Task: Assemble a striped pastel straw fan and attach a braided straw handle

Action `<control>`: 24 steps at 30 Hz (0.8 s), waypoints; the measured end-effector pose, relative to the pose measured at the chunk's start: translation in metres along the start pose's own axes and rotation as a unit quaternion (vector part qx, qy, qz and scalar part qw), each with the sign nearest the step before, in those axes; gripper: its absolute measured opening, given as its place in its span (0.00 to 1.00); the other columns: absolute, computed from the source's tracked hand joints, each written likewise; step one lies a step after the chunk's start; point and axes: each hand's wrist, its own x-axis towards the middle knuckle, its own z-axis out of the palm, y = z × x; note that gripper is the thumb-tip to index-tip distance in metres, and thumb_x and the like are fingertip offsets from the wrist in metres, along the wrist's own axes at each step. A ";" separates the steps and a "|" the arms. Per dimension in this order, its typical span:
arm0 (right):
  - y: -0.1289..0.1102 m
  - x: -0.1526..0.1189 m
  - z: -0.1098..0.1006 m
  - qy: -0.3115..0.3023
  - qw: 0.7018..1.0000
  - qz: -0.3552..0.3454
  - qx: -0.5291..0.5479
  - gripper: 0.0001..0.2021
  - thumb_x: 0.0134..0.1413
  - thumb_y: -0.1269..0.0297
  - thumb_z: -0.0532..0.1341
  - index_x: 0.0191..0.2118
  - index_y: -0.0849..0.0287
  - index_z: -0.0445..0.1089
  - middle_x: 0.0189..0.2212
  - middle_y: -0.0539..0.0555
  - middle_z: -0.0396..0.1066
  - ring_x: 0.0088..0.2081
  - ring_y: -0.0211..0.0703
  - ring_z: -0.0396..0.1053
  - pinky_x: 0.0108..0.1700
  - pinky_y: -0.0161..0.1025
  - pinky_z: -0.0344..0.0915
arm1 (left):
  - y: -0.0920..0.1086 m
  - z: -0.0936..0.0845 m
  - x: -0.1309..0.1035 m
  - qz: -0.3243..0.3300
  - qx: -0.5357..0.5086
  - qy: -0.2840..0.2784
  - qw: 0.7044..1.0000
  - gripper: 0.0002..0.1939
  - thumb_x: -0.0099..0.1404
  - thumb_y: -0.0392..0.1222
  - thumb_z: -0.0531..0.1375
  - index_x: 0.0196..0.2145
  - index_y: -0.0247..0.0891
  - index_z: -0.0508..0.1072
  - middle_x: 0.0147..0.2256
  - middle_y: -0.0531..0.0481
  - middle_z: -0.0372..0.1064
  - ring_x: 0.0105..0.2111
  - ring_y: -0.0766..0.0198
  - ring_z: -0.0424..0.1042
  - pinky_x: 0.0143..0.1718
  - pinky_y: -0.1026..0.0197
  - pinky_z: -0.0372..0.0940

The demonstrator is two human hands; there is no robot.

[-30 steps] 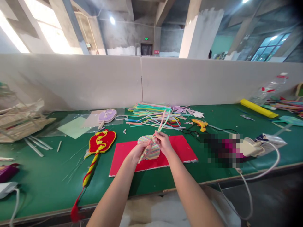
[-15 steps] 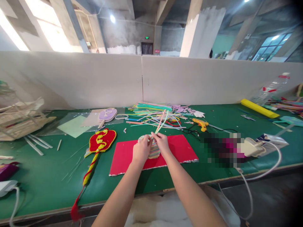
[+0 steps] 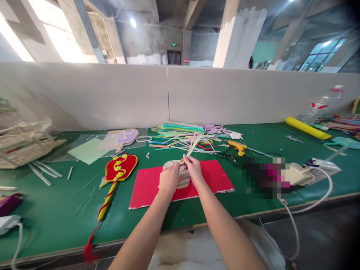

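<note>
Over a red board (image 3: 149, 183), both hands are at a rounded piece with fine pastel stripes (image 3: 184, 180). My left hand (image 3: 169, 177) is closed on the striped piece at its upper edge, its fingertips bent against the stripes. My right hand (image 3: 193, 167) pinches several thin pastel strips (image 3: 192, 144), pink and pale green, that look like pipe cleaners and stick up from the piece. The fingertips of the two hands almost meet, and the exact point of contact is hidden by the fingers.
Left lies a red-and-yellow fan (image 3: 121, 168) with a red tassel (image 3: 89, 251). Loose pastel strips (image 3: 180, 129) are heaped behind the board. An orange glue gun (image 3: 239, 147) with a black cord rests to the right. A white cable (image 3: 323, 204) hangs over the front edge.
My right hand has shifted slightly right and up along the strips, which now stand closer together. My left hand has moved a little down and right on the striped piece.
</note>
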 end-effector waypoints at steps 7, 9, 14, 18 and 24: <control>-0.011 0.001 -0.005 -0.033 0.996 0.026 0.072 0.18 0.41 0.48 0.64 0.19 0.60 0.66 0.11 0.43 0.52 0.14 0.28 0.49 0.16 0.31 0.44 | 0.008 -0.003 0.007 -0.127 -0.496 -0.130 0.849 0.14 0.61 0.43 0.51 0.20 0.38 0.62 0.13 0.55 0.55 0.13 0.69 0.54 0.19 0.65 0.48; -0.012 0.000 -0.003 -0.042 0.994 0.035 0.093 0.18 0.41 0.48 0.64 0.19 0.60 0.65 0.12 0.43 0.52 0.14 0.29 0.48 0.16 0.31 0.43 | 0.009 -0.004 0.010 -0.137 -0.537 -0.161 0.817 0.13 0.60 0.44 0.51 0.21 0.37 0.63 0.12 0.57 0.52 0.11 0.71 0.49 0.16 0.66 0.47; -0.011 -0.001 0.001 -0.054 0.989 0.055 0.130 0.18 0.40 0.48 0.64 0.21 0.59 0.65 0.14 0.44 0.54 0.15 0.29 0.51 0.16 0.30 0.45 | 0.008 -0.005 0.011 -0.160 -0.631 -0.190 0.735 0.10 0.58 0.45 0.54 0.30 0.35 0.67 0.12 0.62 0.45 0.10 0.75 0.43 0.13 0.69 0.45; -0.011 -0.001 0.001 -0.056 0.987 0.070 0.134 0.18 0.41 0.48 0.64 0.21 0.60 0.65 0.13 0.44 0.54 0.14 0.29 0.53 0.15 0.30 0.46 | 0.006 -0.003 0.009 -0.173 -0.657 -0.204 0.705 0.13 0.56 0.48 0.58 0.29 0.33 0.68 0.13 0.57 0.57 0.11 0.75 0.55 0.14 0.70 0.51; -0.009 0.001 0.000 0.026 0.993 0.046 0.104 0.18 0.39 0.51 0.65 0.18 0.61 0.66 0.10 0.42 0.51 0.13 0.27 0.48 0.14 0.29 0.44 | 0.004 0.000 0.008 -0.164 -0.623 -0.197 0.739 0.22 0.58 0.59 0.52 0.30 0.34 0.68 0.19 0.50 0.68 0.17 0.67 0.66 0.19 0.66 0.59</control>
